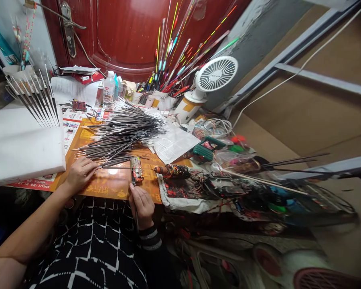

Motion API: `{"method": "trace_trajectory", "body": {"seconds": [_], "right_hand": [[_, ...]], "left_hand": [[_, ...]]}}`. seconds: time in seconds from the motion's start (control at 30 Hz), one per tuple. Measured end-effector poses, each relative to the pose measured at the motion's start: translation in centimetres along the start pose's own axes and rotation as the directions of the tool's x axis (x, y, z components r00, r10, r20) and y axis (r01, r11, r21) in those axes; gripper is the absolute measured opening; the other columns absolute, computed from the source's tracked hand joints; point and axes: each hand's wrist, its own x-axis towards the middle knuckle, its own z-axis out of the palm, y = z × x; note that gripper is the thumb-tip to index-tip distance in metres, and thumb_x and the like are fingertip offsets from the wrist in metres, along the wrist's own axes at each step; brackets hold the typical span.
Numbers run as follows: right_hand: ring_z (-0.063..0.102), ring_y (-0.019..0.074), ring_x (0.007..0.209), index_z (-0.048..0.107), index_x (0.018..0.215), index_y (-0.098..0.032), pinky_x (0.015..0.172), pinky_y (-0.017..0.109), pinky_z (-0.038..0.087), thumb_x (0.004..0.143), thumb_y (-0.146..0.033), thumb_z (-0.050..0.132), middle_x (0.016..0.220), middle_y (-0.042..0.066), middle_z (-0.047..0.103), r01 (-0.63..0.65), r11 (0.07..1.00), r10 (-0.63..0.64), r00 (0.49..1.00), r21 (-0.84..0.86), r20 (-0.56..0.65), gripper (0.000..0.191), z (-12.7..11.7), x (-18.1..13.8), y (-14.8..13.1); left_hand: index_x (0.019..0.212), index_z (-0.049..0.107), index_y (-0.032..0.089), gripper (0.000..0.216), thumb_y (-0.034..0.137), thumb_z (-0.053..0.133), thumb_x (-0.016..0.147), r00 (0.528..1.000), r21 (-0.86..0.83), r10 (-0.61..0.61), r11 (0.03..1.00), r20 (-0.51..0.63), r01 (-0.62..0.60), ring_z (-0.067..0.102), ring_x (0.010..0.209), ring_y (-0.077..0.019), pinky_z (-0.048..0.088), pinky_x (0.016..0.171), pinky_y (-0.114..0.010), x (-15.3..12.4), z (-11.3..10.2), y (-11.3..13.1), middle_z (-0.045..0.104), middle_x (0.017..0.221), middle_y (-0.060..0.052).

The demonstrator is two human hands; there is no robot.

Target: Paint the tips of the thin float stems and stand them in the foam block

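My left hand [78,173] rests on the orange table [108,184], fingers pinched on a thin grey float rod [114,166] that lies across a small paint-stained block [136,170]. My right hand [142,205] is closed near the table's front edge, just below the block, gripping a slim brush-like tool whose tip is hard to make out. A big heap of grey float rods [120,134] lies just beyond my left hand.
A white foam block [21,144] stuck with several rods stands at the left. A paint-smeared rag [186,192] and cluttered tools lie at the right. Behind are a white fan [213,76], a water bottle [108,89], cups of coloured floats [168,52] and a red door [129,28].
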Motion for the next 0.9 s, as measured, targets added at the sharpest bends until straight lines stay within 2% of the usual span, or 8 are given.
{"method": "trace_trajectory", "body": {"seconds": [0.4,0.63,0.9], "right_hand": [[0.073,0.0211,0.098,0.044,0.153,-0.018,0.091,0.035,0.062,0.098,-0.011,0.057,0.109,0.011,0.075,-0.067,0.998,0.067,0.998,-0.01,0.004,0.058,0.38,-0.37,-0.19],[0.074,0.0213,0.096,0.049,0.15,-0.015,0.088,0.033,0.062,0.098,-0.009,0.057,0.107,0.011,0.075,-0.049,0.998,0.048,0.998,-0.025,-0.038,0.053,0.53,-0.11,-0.3],[0.074,0.021,0.089,0.053,0.145,-0.015,0.081,0.033,0.062,0.089,0.001,0.065,0.103,0.011,0.076,-0.015,0.998,0.02,0.997,0.067,-0.079,0.06,-0.15,-0.16,-0.03]], "left_hand": [[0.101,0.073,0.021,0.019,0.029,0.056,0.102,0.998,-0.029,-0.043,0.999,0.041,0.045,0.062,0.084,-0.0191,0.049,0.079,-0.035,-0.25,0.18,-0.38,0.073,0.09,-0.005],[0.101,0.071,0.021,0.018,0.03,0.055,0.103,1.0,-0.006,0.001,1.0,0.029,-0.001,0.059,0.078,-0.0185,0.047,0.075,-0.034,0.09,-0.03,-0.37,0.073,0.087,-0.003],[0.097,0.07,0.021,0.024,0.029,0.049,0.105,0.999,0.041,0.022,0.999,0.026,-0.023,0.056,0.075,-0.0184,0.046,0.072,-0.033,0.17,0.1,0.03,0.069,0.079,-0.003]]}}
